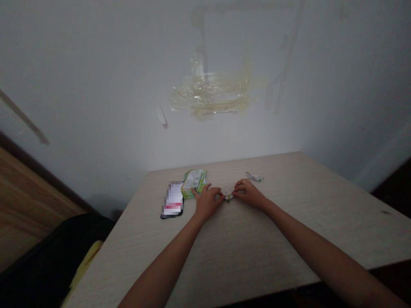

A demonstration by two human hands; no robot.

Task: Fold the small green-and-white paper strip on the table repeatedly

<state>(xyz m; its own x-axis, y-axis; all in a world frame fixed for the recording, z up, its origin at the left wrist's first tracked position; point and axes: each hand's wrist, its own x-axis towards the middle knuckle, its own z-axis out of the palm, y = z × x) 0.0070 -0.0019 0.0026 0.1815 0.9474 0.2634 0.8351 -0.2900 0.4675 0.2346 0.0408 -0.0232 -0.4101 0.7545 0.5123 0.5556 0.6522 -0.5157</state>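
Note:
Between my two hands, low over the middle of the table, is a small crumpled white-and-green wrapper. My left hand pinches its left end, with some fingers spread toward a green-and-white packet. From the other side, my right hand has its fingertips closed on the wrapper's right end. Whether anything is inside the wrapper is too small to tell. A twisted white-and-green strip lies just beyond my right hand.
A phone with a blurred screen lies left of the packet, touching it. The pale wooden table meets a wall with peeling clear tape. Dark and yellow cloth sits by the table's left edge.

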